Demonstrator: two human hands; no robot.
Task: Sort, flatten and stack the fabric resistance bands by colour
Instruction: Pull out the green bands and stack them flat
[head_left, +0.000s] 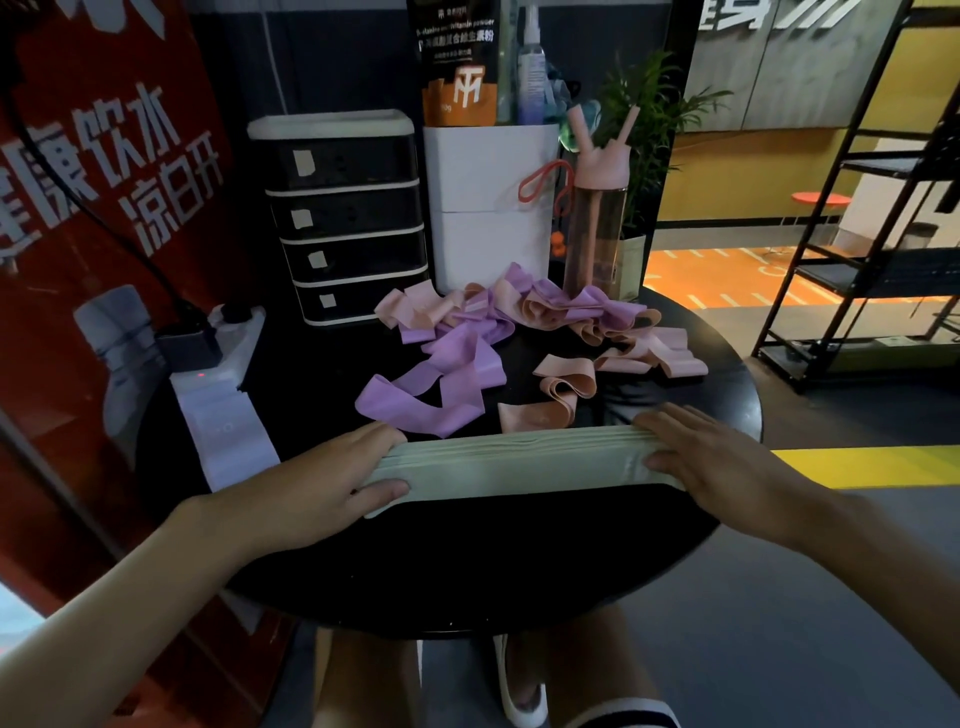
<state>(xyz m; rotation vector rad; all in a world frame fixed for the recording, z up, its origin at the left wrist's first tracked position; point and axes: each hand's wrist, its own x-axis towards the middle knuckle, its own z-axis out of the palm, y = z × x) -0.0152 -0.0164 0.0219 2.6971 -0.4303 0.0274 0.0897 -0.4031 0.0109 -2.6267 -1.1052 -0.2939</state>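
Observation:
A flat stack of pale green bands lies across the middle of the round black table. My left hand holds its left end, fingers along the far edge and thumb on the near edge. My right hand holds the right end the same way. Behind the stack lie loose purple bands and crumpled pink bands. More purple and pink bands are tangled together further back.
At the back of the table stand a black drawer unit, a white container and a pink water bottle. A white power strip lies at the left edge. A red banner is at left, a black shelf rack at right.

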